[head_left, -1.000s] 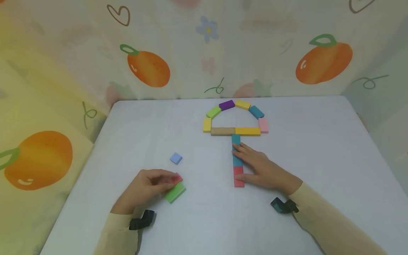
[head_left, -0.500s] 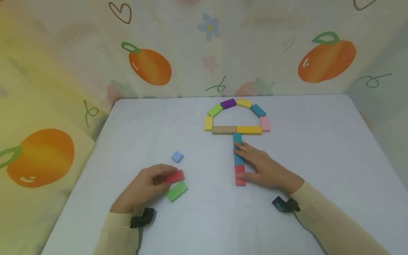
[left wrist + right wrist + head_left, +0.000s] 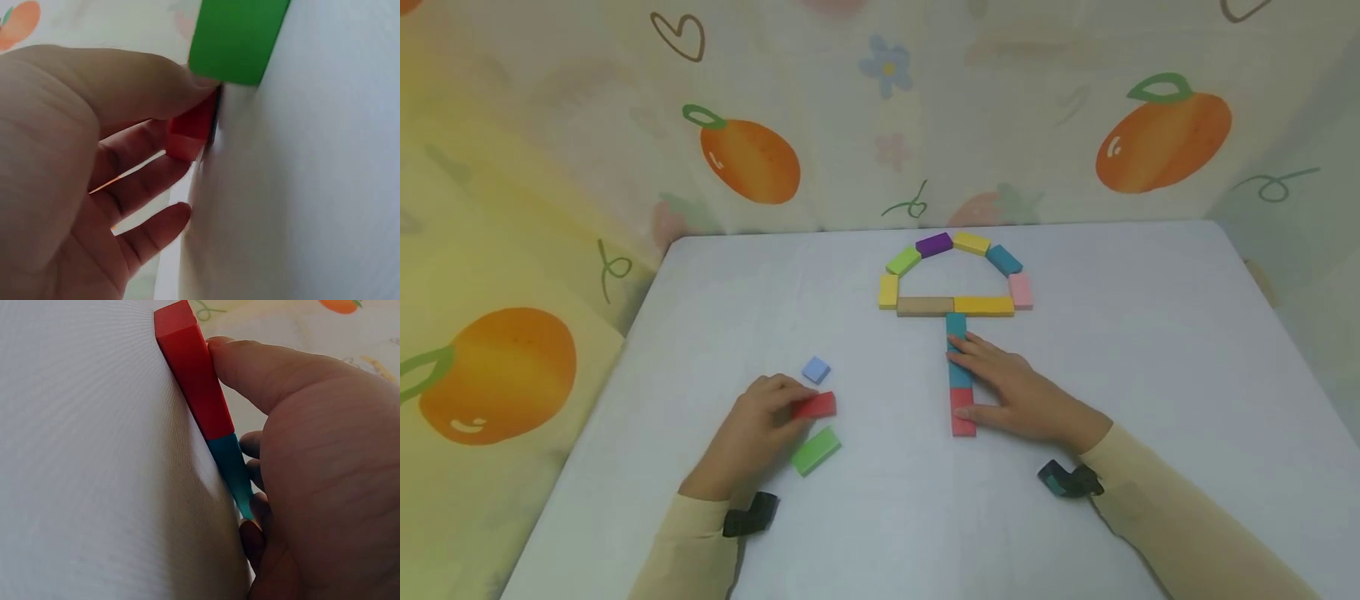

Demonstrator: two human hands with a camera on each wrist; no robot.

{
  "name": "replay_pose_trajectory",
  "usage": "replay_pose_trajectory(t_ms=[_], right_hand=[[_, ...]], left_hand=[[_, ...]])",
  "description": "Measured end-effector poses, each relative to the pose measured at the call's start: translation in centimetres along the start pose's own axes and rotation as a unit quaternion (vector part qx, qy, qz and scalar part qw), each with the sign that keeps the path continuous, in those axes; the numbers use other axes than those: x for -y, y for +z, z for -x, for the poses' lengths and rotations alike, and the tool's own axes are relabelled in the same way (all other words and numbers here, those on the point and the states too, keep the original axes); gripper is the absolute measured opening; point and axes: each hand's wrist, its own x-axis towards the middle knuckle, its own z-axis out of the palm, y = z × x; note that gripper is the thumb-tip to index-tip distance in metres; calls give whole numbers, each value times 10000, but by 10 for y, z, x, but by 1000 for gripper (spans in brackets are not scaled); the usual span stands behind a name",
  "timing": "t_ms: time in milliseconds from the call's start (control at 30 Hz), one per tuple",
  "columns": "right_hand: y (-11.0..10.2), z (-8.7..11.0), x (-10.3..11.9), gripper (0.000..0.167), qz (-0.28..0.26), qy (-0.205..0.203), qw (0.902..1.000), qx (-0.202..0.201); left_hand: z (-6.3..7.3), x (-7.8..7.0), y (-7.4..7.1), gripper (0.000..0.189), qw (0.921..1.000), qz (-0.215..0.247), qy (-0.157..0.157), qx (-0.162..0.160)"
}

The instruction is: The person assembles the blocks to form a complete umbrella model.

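Note:
My left hand (image 3: pixel 758 429) pinches a red block (image 3: pixel 817 406) between thumb and fingers, close over the table. In the left wrist view the red block (image 3: pixel 189 132) shows between the thumb and fingers, with a green block (image 3: pixel 237 40) just beyond. My right hand (image 3: pixel 1022 400) rests on a straight column of blocks, its thumb on the red end block (image 3: pixel 963 425) and its fingers on the teal blocks (image 3: pixel 959 377). The right wrist view shows the thumb tip at the side of that red block (image 3: pixel 195 375) and the fingers along the teal block (image 3: pixel 231 469).
Above the column, a tan block (image 3: pixel 925 307) and an orange-yellow block (image 3: pixel 983 307) form a bar. An arch of several coloured blocks, including a purple one (image 3: pixel 934 244), curves over it. A small blue block (image 3: pixel 816 370) lies near the left hand on the white table (image 3: pixel 760 292).
The red block has moved away from the green block, up towards the small blue one, with the left hand. The right hand stays in place on the column.

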Motion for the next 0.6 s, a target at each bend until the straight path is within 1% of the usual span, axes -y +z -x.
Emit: replay_pose_trajectory(t_ms=[133, 267, 367, 467, 600], right_hand=[[0, -1, 1, 85, -45, -9, 10000, -3], [1, -1, 0, 84, -24, 3, 10000, -12], [1, -1, 0, 83, 0, 24, 10000, -7], [1, -1, 0, 82, 17, 27, 10000, -12], [1, -1, 1, 82, 7, 37, 10000, -37]], left_hand=[[-2, -5, 2, 36, 9998, 107, 132, -123], [-3, -14, 4, 37, 9987, 400, 264, -171], [-3, -24, 5, 38, 9971, 575, 457, -200], [-3, -34, 9, 40, 9950, 629, 732, -237], [-4, -48, 17, 41, 9919, 680, 1063, -124]])
